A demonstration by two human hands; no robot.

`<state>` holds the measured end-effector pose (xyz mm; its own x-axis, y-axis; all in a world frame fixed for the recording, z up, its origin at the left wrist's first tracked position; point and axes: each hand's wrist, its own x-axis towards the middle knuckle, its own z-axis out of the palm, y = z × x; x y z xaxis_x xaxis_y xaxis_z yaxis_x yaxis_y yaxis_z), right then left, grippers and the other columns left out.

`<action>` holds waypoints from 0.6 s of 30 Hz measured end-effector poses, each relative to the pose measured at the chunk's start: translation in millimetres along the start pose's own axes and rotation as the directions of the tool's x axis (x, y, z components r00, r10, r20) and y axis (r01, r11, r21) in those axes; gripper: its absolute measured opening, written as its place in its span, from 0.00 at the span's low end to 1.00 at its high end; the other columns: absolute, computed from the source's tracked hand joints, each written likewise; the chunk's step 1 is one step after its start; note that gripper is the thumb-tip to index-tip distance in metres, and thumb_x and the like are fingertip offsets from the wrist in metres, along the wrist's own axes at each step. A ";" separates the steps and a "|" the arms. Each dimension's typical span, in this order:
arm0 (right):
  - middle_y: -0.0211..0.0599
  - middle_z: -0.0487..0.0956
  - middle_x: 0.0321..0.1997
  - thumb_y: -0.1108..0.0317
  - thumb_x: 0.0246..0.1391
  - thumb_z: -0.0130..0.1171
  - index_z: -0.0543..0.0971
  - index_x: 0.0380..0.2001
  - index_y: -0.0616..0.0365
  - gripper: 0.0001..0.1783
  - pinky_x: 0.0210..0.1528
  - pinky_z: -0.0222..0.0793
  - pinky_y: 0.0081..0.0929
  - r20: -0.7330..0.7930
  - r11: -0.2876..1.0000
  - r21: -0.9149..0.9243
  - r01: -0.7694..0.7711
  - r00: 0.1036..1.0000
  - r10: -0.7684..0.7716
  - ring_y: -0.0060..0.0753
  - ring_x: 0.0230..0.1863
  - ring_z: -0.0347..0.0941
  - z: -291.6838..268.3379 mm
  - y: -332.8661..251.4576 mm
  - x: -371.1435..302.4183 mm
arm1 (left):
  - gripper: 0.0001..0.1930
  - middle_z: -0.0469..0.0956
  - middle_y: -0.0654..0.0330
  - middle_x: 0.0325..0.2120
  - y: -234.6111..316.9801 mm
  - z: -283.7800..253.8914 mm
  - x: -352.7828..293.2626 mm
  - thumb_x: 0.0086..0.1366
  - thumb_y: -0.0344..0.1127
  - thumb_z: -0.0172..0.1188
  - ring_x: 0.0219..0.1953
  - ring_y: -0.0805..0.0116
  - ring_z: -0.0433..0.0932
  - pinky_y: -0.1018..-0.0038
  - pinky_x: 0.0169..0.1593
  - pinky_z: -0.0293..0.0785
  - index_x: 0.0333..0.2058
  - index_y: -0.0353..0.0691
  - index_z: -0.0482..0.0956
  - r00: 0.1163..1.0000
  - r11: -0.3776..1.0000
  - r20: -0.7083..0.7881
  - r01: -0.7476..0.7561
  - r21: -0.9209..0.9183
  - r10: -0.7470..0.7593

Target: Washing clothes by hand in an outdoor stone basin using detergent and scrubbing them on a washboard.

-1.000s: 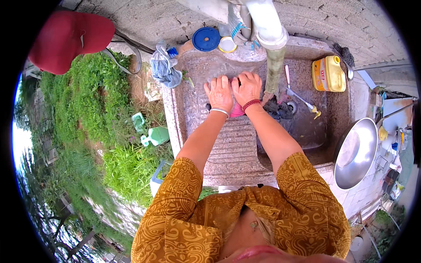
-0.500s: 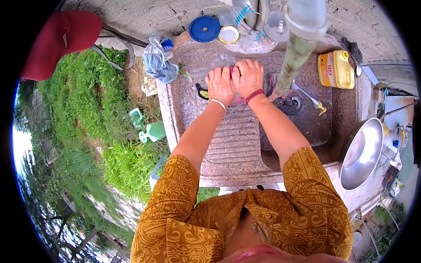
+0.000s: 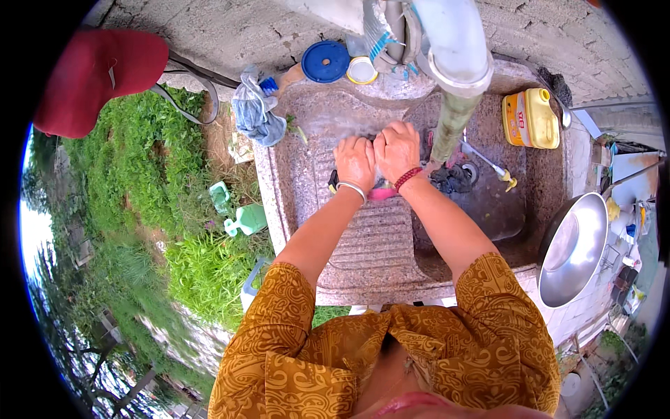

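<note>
My left hand (image 3: 354, 162) and my right hand (image 3: 397, 151) press down side by side on the ribbed washboard (image 3: 370, 241) of a speckled stone sink. Both have curled, closed fingers. Beneath them lies a wet pink item (image 3: 382, 193), mostly covered, so its kind cannot be made out. A dark piece (image 3: 333, 183) with a yellowish edge pokes out left of my left hand; whether it belongs to the pink item is hidden. To the right, in the basin, a dark wet clump (image 3: 452, 179) rests near the drain, beside a white-handled brush (image 3: 492, 164) with a yellow end.
A thick pipe (image 3: 457, 105) hangs over the basin, close to my right hand. A yellow jug (image 3: 532, 119) stands at the back right. A blue lid (image 3: 325, 61) and grey-blue cloth (image 3: 255, 108) lie along the back left. A metal pan (image 3: 574, 250) leans at the right rim.
Both hands have drawn nearer to me along the washboard. The pink item now shows at their near side, by the wrists. The view has tilted slightly.
</note>
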<state>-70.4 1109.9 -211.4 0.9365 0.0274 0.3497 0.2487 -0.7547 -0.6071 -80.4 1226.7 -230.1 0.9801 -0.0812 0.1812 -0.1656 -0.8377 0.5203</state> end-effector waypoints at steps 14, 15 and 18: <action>0.38 0.71 0.28 0.68 0.39 0.58 0.72 0.18 0.56 0.06 0.41 0.62 0.42 0.113 0.951 0.205 0.233 0.959 -0.259 0.45 0.35 0.67 -33.3 -19.4 -74.0 | 0.07 0.71 0.54 0.38 3.0 -36.8 -91.0 0.48 0.32 0.56 0.43 0.48 0.65 0.54 0.47 0.60 0.29 0.41 0.74 0.958 0.954 0.042 -0.279 -0.110 0.285; 0.37 0.71 0.27 0.67 0.39 0.57 0.72 0.18 0.55 0.05 0.40 0.61 0.41 0.101 0.971 0.173 0.162 0.978 -0.182 0.45 0.35 0.67 -21.0 -11.5 -44.8 | 0.07 0.71 0.54 0.37 -0.9 -30.4 -57.8 0.50 0.32 0.54 0.44 0.49 0.66 0.55 0.48 0.60 0.29 0.40 0.74 0.971 0.971 0.048 -0.232 -0.050 0.234; 0.37 0.73 0.29 0.65 0.41 0.55 0.74 0.19 0.55 0.06 0.41 0.61 0.42 -0.022 0.999 0.001 -0.044 0.999 0.044 0.45 0.37 0.68 16.3 6.9 19.4 | 0.07 0.74 0.55 0.37 -1.8 -6.8 21.3 0.55 0.33 0.51 0.45 0.52 0.67 0.58 0.49 0.59 0.31 0.40 0.74 0.999 0.991 -0.023 -0.034 0.128 0.037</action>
<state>-46.5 1115.9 -220.3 0.9407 -0.0204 0.3386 0.2076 -0.7549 -0.6222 -59.9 1230.1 -221.5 0.9705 -0.0997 0.2193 -0.1832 -0.8966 0.4031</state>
